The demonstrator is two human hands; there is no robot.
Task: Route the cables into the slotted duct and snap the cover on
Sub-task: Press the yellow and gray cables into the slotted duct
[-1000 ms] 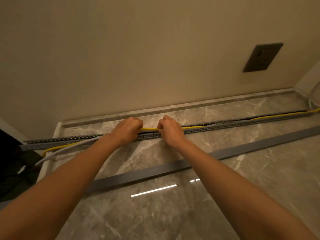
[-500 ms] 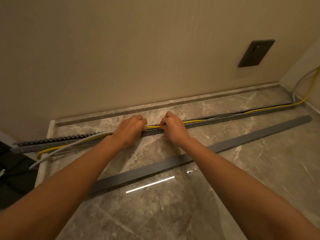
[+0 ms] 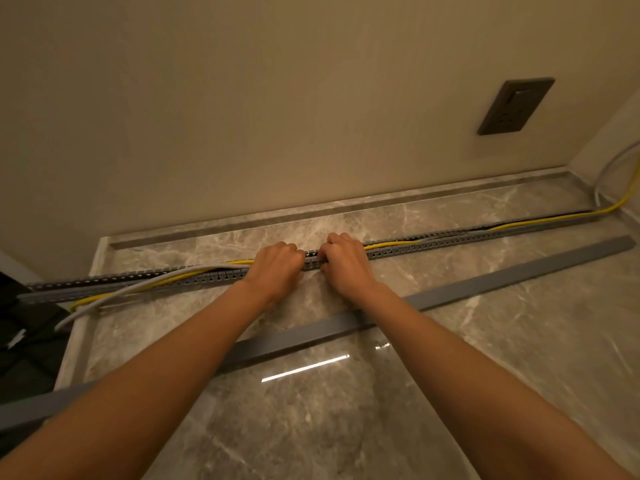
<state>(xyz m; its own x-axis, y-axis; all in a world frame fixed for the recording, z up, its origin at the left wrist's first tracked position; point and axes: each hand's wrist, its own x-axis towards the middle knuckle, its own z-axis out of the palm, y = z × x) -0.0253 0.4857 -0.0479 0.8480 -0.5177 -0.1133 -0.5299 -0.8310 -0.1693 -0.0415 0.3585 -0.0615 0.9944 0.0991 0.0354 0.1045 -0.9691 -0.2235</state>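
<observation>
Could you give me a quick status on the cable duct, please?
Left hand, right hand pressing on slotted duct. Yellow cable partly in. Cover off. Nothing blocking.

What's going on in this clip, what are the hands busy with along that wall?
A person is pressing cables into a slotted duct on the marble floor. The left hand and right hand sit side by side at mid-duct, fingers curled over it. The yellow cable lies in the duct to the right; left of the hands it and a grey cable spill out. The cover lies loose beside the duct.
</observation>
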